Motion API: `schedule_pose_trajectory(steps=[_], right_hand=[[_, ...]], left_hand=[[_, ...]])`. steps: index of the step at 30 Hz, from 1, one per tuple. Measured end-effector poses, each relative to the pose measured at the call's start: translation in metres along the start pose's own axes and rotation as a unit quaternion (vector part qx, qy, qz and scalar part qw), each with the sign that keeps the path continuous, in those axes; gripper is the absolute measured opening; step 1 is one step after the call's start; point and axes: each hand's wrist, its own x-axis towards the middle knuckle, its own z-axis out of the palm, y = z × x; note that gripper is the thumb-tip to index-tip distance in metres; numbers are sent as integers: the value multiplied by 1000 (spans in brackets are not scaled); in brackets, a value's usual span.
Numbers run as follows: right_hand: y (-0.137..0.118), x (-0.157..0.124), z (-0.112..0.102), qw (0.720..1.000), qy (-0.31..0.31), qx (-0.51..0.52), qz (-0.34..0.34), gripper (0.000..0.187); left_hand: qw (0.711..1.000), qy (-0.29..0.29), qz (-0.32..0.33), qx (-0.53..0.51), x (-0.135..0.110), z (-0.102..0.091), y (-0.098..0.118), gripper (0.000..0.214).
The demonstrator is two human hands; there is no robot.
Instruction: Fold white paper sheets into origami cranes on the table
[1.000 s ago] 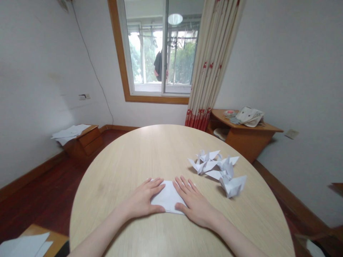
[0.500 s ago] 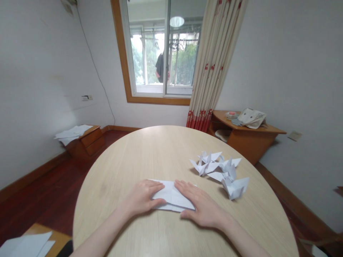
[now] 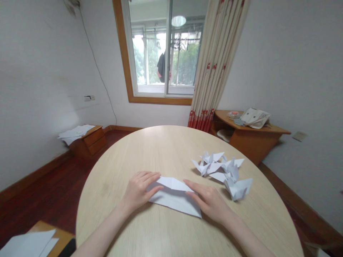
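1. Folded paper (image 3: 175,204) lies on the round table (image 3: 160,150) in front of us, between our two hands, with a wider layer toward us and a narrower flap raised along the far side.
2. Our left hand (image 3: 142,191) has its thumb and forefinger slightly parted, with the flap's left end pinched between them.
3. Our right hand (image 3: 210,200) grips the flap's right end likewise, thumb and forefinger only a little apart; its other fingers are mostly hidden from us.
4. The wider layer sits aslant, its near right corner poking out beside our right hand. If we pressed one end harder than the other, a crease could run off line.
5. Pulling our hands apart too strongly could tear the sheet, which looks thin to us; slack fingertips might let the flap spring loose.
6. Paper figures (image 3: 230,173) stand clustered to the right, near our right hand. A wide swing of that wrist could knock the closest one or bend its points.
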Motion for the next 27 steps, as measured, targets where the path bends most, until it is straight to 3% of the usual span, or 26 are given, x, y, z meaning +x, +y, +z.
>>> schedule_pose_trajectory(steps=[3,8,13,23,27], right_hand=[[2,0,3,999,46,3,-9,37],[0,1,2,992,124,26,-2,29],[-4,2,-1,986,159,56,13,22],[-5,4,-1,970,232,68,31,18],[-1,3,4,972,226,60,30,19]], left_hand=[[1000,25,3,4,1,0,1,45],[999,9,-34,11,2,1,7,73],[996,-7,-89,-13,-2,8,7,86],[993,-10,-107,-47,-3,13,4,85],[992,-34,-97,-76,-5,13,2,71]])
